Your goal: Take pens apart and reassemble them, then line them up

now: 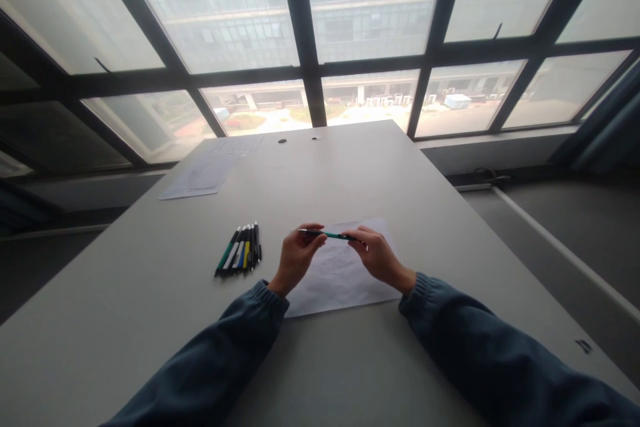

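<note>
A slim pen (334, 235), green in the middle with dark ends, is held level above a white sheet of paper (345, 280). My left hand (299, 255) pinches its left end between thumb and fingers. At the other end, my right hand (377, 253) grips it the same way. The paper lies flat on the table under both hands, and they cover part of it. Left of my left hand, several pens (239, 250) with green, white, blue and yellow barrels lie side by side in a row.
The white table (325, 180) stretches away to large dark-framed windows (370, 67). More papers (205, 170) lie at its far left. Two round holes (283, 141) sit near the far edge. A small dark mark or object (583, 346) is near the right edge.
</note>
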A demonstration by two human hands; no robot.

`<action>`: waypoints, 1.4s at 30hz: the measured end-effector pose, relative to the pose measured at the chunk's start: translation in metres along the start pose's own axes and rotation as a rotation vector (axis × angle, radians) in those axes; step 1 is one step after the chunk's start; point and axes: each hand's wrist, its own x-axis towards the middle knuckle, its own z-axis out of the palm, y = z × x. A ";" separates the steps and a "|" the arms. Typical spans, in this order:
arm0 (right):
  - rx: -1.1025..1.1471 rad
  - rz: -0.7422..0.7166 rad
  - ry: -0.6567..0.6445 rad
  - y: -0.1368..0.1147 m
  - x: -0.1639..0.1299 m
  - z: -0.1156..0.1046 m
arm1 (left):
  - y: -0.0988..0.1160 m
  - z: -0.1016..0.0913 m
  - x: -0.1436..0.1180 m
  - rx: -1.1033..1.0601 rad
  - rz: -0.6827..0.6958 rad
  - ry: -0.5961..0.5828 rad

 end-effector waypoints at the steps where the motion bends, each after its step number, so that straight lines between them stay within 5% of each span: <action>1: -0.009 0.004 0.004 0.005 0.003 -0.004 | -0.003 -0.003 0.001 0.018 0.002 0.015; 7: -0.001 0.005 -0.017 0.031 0.010 -0.016 | -0.028 -0.009 0.004 0.068 0.009 0.033; 11: 0.191 0.130 0.069 0.044 0.011 -0.015 | -0.039 -0.010 0.006 0.083 0.001 -0.003; 17: 0.371 0.277 0.250 0.053 0.012 -0.016 | -0.040 -0.012 0.007 0.127 0.043 0.020; 26: 0.448 0.331 0.264 0.052 0.015 -0.019 | -0.043 -0.011 0.006 0.116 -0.012 0.065; 42: 0.365 0.237 0.342 0.056 0.010 -0.014 | -0.042 -0.009 0.005 0.122 0.000 0.110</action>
